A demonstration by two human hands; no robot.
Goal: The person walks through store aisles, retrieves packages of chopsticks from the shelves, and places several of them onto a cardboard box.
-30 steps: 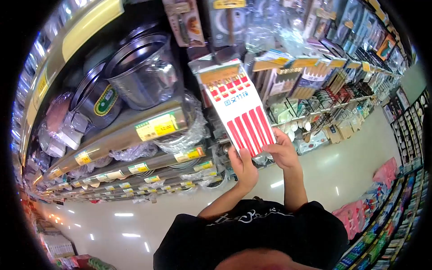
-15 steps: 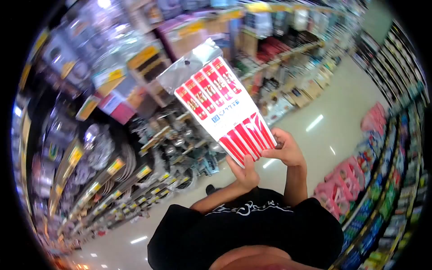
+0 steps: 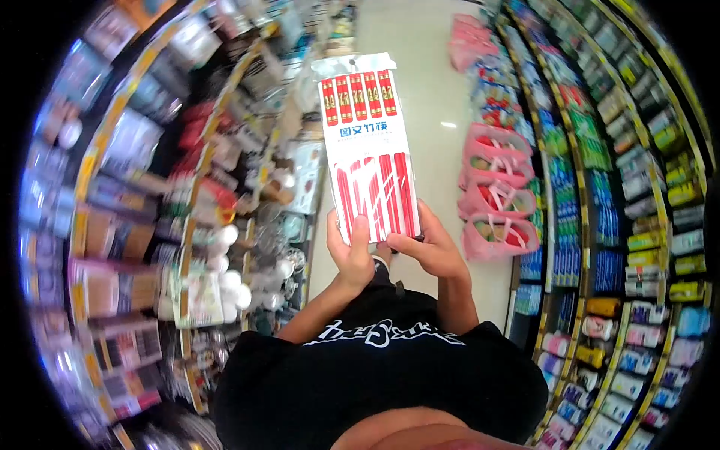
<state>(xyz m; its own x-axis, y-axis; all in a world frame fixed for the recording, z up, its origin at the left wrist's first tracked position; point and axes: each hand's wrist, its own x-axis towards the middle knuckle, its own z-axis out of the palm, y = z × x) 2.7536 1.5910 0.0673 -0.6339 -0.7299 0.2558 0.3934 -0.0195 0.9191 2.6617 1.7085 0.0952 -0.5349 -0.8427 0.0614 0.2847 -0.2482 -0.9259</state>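
Note:
A flat plastic package of red chopsticks [image 3: 367,142] is upright in front of my chest, with a white label band and blue characters across its middle. My left hand [image 3: 351,251] grips its lower left corner, thumb on the front. At the lower right corner, my right hand [image 3: 431,244] pinches the package, its thumb also on the front and the other fingers partly hidden behind. The clear top flap of the package touches neither hand.
Shelves of kitchen goods [image 3: 199,157] line the left side. On the right stand shelves of packaged products [image 3: 592,187], with pink bags [image 3: 499,191] in front. A pale floor [image 3: 431,90] runs between them.
The view has swung from the pot and utensil shelves to look along the aisle. The package has turned from slanted to nearly upright, still in both hands.

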